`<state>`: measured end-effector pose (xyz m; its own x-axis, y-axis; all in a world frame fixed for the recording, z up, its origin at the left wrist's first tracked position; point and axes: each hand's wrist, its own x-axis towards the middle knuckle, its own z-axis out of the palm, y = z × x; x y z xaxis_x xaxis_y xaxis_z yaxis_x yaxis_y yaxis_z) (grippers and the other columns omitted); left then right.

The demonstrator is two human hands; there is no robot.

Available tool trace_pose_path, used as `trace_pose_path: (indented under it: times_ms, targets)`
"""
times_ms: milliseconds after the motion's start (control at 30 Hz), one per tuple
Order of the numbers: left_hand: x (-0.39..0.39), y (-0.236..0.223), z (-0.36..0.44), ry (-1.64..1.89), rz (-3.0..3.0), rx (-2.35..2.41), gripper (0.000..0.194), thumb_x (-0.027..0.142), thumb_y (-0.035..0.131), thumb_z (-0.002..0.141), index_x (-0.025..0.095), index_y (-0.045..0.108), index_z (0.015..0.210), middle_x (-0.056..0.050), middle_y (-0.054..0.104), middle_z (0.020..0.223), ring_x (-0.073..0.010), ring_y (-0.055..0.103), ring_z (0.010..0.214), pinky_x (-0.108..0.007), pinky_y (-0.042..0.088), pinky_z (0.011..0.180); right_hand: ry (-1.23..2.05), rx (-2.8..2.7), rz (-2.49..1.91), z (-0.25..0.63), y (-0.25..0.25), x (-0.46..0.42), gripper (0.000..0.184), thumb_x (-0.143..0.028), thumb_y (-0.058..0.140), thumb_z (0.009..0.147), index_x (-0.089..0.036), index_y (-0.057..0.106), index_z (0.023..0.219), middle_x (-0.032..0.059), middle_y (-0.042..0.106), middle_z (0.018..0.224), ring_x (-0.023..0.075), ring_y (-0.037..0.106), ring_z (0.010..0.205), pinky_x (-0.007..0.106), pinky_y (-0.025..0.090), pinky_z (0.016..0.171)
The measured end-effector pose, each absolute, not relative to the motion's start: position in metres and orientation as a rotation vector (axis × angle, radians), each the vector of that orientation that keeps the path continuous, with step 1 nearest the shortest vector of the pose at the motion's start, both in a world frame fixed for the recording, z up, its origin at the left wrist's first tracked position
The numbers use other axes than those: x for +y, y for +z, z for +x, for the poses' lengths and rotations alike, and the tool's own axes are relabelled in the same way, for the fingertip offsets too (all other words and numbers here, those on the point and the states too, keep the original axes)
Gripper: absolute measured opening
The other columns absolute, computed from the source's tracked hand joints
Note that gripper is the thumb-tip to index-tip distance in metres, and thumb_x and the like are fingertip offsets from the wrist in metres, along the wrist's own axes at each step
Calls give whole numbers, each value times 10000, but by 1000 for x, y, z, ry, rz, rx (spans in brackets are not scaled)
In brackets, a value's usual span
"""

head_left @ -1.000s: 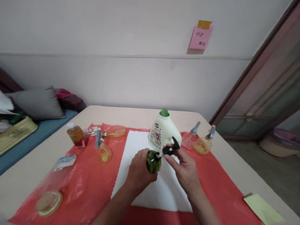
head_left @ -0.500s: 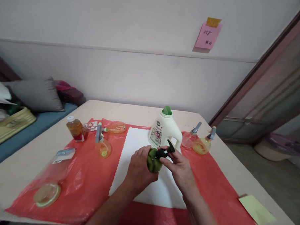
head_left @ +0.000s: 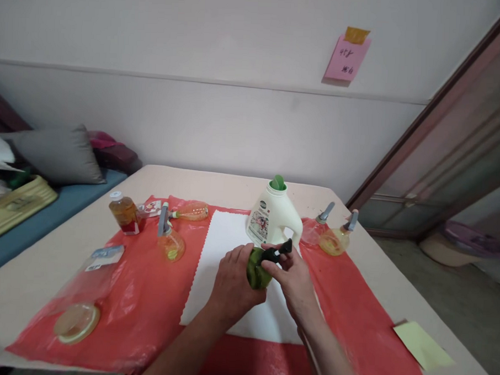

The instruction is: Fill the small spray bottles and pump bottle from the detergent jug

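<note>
A small green bottle (head_left: pixel 258 269) is tilted over the white sheet (head_left: pixel 213 263), with its mouth end toward the right. My left hand (head_left: pixel 234 278) wraps round the bottle's body from the left. At its neck sits a black pump head (head_left: pixel 277 253), which the fingers of my right hand (head_left: pixel 291 275) grip around the collar. Part of the bottle is hidden behind my left fingers. Just beyond both hands stands a large cream jug (head_left: pixel 271 213) with a handle and a green piece in its open mouth.
To the left are an orange-tinted spray bottle (head_left: pixel 172 242), another lying on its side (head_left: pixel 193 211), an amber bottle (head_left: pixel 125 214) and a round lidded container (head_left: pixel 77 322). Two spray bottles, one yellowish (head_left: pixel 334 242), stand right. Red plastic sheeting (head_left: pixel 154 299) covers the table.
The black pump head has turned on the bottle, so its spout points a different way. My right fingers have shifted with it, while my left hand keeps its hold.
</note>
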<state>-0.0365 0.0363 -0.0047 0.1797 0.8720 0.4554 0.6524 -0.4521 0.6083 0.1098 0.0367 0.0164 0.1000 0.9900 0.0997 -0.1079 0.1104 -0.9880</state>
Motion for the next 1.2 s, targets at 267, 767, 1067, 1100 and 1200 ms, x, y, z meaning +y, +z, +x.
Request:
trace_pose_path:
  times_ms: [267, 767, 1067, 1100, 1200]
  targets:
    - [36, -10, -33, 1134, 2074, 1468, 776, 189, 655, 573, 168, 415, 1311, -136, 611, 1247, -315, 583, 1144, -503, 471, 989, 1236, -972, -979, 101, 14, 33, 444, -397, 770, 755, -234, 671, 1156, 61, 663, 1232, 261, 565, 1182, 441, 394, 1062]
    - [31, 15, -33, 906, 1616, 1407, 840, 224, 719, 575, 191, 425, 1362, -99, 586, 1314, -289, 559, 1199, -424, 444, 1021, 1115, -997, -1022, 105, 17, 39, 412, -357, 836, 639, -226, 694, 1002, 52, 666, 1223, 279, 553, 1205, 443, 357, 1091]
    - [29, 16, -33, 914, 1539, 1244, 819, 197, 723, 542, 213, 498, 1330, -60, 693, 1147, -251, 678, 930, -349, 550, 778, 1241, -1223, -935, 117, 40, 31, 406, -384, 726, 734, -218, 678, 1101, 50, 667, 1159, 271, 555, 1173, 409, 396, 1027]
    - [29, 14, -32, 948, 1562, 1287, 813, 212, 723, 541, 207, 504, 1324, -67, 689, 1161, -261, 677, 957, -363, 547, 807, 1185, -1227, -977, 114, 40, 30, 362, -360, 738, 712, -214, 680, 1037, 40, 676, 1081, 258, 579, 1094, 390, 425, 975]
    - [29, 9, -28, 1011, 1626, 1413, 807, 276, 724, 542, 194, 515, 1317, -92, 666, 1224, -299, 654, 1070, -412, 516, 913, 1027, -1136, -1158, 105, 39, 29, 335, -278, 777, 645, -221, 630, 940, -9, 641, 917, 200, 573, 908, 323, 455, 824]
